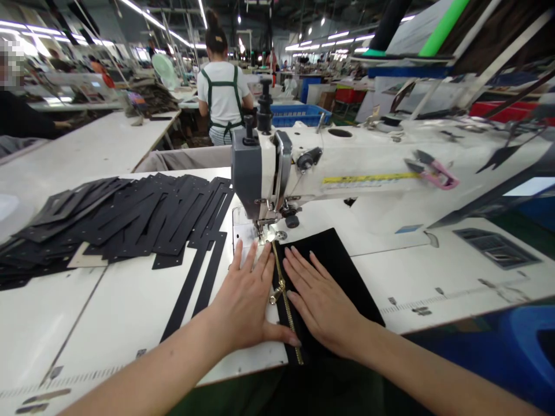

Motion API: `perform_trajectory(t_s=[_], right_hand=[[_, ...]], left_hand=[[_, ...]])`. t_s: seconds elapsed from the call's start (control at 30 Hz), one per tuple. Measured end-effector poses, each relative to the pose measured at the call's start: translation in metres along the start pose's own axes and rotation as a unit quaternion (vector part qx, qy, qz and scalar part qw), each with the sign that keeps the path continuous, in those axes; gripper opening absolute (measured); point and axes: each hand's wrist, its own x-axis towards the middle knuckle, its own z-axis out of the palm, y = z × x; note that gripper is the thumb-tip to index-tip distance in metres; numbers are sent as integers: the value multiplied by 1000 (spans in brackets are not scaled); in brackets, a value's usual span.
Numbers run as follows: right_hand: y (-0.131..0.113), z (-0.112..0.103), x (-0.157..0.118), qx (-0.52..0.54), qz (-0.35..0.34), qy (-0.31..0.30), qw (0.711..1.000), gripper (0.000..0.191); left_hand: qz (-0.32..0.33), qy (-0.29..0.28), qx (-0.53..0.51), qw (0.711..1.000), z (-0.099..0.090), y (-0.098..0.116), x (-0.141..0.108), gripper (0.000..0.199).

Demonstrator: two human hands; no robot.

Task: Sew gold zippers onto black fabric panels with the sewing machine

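A black fabric piece point(342, 271) lies flat on the sewing table, its far end close to the needle area of the sewing machine point(269, 167). Along its left side runs a zipper point(286, 306) with gold teeth and a metal pull. My left hand point(247, 294) is spread flat at the zipper's left edge, thumb reaching across the teeth lower down. Flat on the fabric right of the zipper rests my right hand point(323, 306), fingers stretched toward the needle. Neither hand grips anything. The exact stitching point is partly hidden behind the left fingertips.
A heap of black slotted pieces point(130, 214) covers the table's left part, with one long slotted piece point(191, 289) beside my left forearm. Pink-handled snips point(436, 171) sit on the machine arm. Beyond it are a blue crate point(299, 114) and a person in a green apron point(223, 86).
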Motion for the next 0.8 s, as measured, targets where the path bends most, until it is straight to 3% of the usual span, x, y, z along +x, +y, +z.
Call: perform_trajectory(t_s=[0.17,0.33,0.4,0.47,0.53,0.6,0.8], right_hand=[[1,-3,2,-3,6,-13,1000,47],[1,-3,4,-16,2,-6,1000,45],[2,-4,6,-19,2,-3,1000,42],[4,-5,8,-20,-7,4,1000,41],[5,-4,10,-23,-30,7,999,43],[6,-2,11,-24,-44,3,999,46],[1,-9,12,28,-80,27,996,40]], left_hand=[[5,-3,-36,999,-1,3,-11,108],[71,-39,-74,994,-25,21,-54,61],[94,-39,-64,993,-34,19,-76,51],[57,1,-19,998,-39,8,-97,61],[-18,53,49,997,-36,-8,-116,86],[-41,70,95,992,-28,-23,-132,103],[-62,52,122,989,-9,-31,-155,80]])
